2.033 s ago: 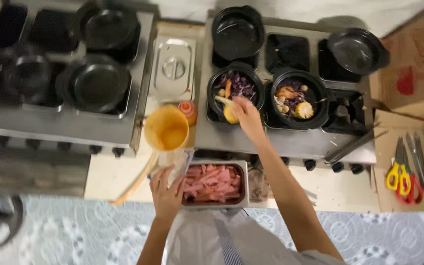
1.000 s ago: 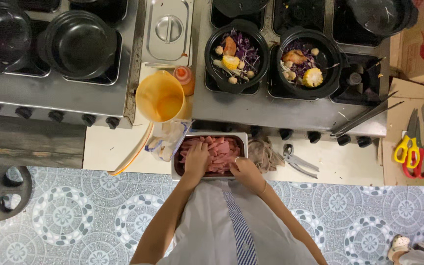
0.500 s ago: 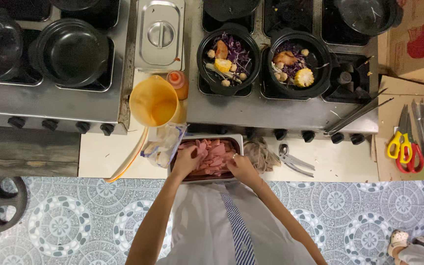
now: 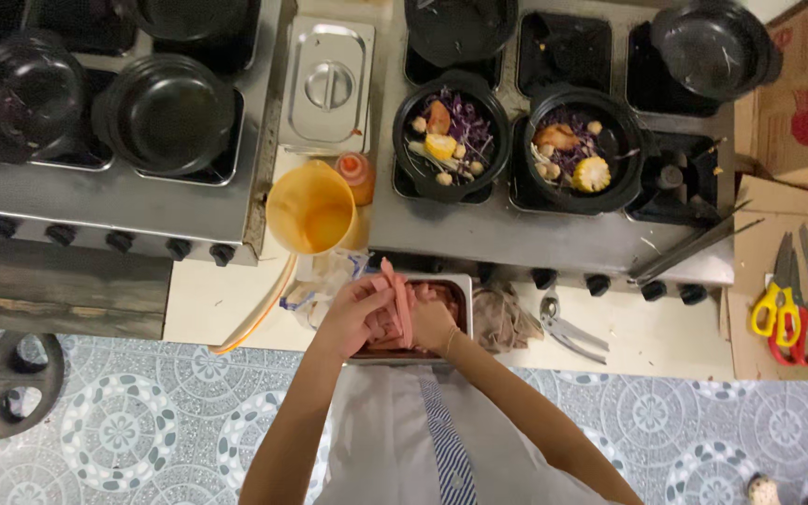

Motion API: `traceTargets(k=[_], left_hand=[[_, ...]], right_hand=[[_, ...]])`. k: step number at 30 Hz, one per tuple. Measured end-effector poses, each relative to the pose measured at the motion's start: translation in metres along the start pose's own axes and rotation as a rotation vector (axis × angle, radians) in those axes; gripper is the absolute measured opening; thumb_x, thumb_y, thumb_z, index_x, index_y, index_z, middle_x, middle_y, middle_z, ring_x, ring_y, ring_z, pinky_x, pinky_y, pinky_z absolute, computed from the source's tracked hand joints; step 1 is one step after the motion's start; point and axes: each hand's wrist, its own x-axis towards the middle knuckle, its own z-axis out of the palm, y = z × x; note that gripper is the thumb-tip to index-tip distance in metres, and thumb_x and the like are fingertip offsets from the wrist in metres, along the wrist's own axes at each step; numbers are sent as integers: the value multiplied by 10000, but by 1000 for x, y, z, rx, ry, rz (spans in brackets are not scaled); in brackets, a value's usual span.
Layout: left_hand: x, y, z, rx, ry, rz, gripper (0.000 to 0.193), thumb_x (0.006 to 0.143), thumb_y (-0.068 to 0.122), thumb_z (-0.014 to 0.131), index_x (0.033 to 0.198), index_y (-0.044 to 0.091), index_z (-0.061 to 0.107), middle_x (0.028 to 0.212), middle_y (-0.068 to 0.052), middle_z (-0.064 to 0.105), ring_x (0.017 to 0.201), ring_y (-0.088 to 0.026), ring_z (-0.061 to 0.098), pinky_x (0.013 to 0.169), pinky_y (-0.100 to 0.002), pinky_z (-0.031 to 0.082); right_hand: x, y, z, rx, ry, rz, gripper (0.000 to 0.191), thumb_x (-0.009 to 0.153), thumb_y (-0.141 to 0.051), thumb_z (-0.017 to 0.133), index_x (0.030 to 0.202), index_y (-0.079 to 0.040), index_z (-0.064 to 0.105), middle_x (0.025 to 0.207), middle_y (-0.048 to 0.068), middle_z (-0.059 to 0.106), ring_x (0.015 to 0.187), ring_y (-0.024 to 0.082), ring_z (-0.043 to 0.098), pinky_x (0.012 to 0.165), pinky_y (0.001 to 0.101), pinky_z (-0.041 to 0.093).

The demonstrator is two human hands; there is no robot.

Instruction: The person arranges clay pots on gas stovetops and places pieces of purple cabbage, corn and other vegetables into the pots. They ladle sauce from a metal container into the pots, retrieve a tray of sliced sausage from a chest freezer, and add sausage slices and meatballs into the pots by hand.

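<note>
Surface: a pale counter (image 4: 675,341) running left to right before two steel stove units, with a patterned blue-and-white tile floor (image 4: 142,440) along its near edge. Left stove unit (image 4: 170,210): empty black pots. Right stove unit (image 4: 516,238): two black clay pots, the left pot (image 4: 451,140) and the right pot (image 4: 584,150), each filled with purple cabbage, corn and other pieces. Between the units: a lidded steel container (image 4: 329,84), an orange squeeze bottle (image 4: 357,176) and a yellow pitcher (image 4: 311,215). Right end of the counter: steel tongs (image 4: 694,245), a metal clamp tool (image 4: 568,327), yellow and red scissors (image 4: 783,318) on cardboard. Near edge, centre: a steel tray (image 4: 463,290) of pink sliced meat, a crumpled cloth (image 4: 502,318) just to its right. Change from half a second ago: both hands lay low in the tray then; now they are raised together above its left part, with a strip lifted clear. Left hand (image 4: 353,313) and right hand (image 4: 427,323): both closed around the pink meat strip (image 4: 396,299), fingers pinching it between them. Strip: long axis runs near to far across the counter, slightly tilted, its free end pointing away toward the stoves, over the tray's far left corner.
</note>
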Motion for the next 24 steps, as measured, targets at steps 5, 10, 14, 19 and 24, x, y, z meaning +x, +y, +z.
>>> traceTargets(k=[5,10,14,19,24], left_hand=[[22,45,36,50,5,-29,102,967,79,671,1059,36,669,1023,-86,714,898,-191,730,801,-331,606],[86,102,69,372,-47,98,89,944,46,716,1011,31,660,968,-66,708,824,-208,716,730,-374,618],[156,149,107,633,-8,88,154,882,48,718,1034,38,691,916,-59,718,784,-191,728,673,-368,621],[216,159,126,971,117,185,141,866,32,724,988,-37,725,861,-87,723,715,-190,696,645,-349,579],[226,146,126,1139,114,345,241,1053,17,667,952,-201,683,796,-208,624,685,-200,545,717,-420,456]], right_hand=[[-9,5,5,-106,-71,-99,512,869,-339,666,1253,-3,629,1207,208,606,1061,398,631,748,460,595],[-24,6,11,-56,-35,-208,353,752,-185,689,1065,-24,718,1165,134,623,1082,356,641,674,421,592],[-31,4,5,-20,-74,-181,337,825,-226,708,1094,-23,700,1182,118,612,1080,320,635,763,418,583],[-41,0,-5,-19,74,-182,436,749,-294,736,1075,-5,709,1192,124,614,1120,344,582,813,456,557],[-43,7,5,-191,-73,-153,328,793,-262,695,1043,-55,740,1203,144,625,1168,335,558,917,480,493]])
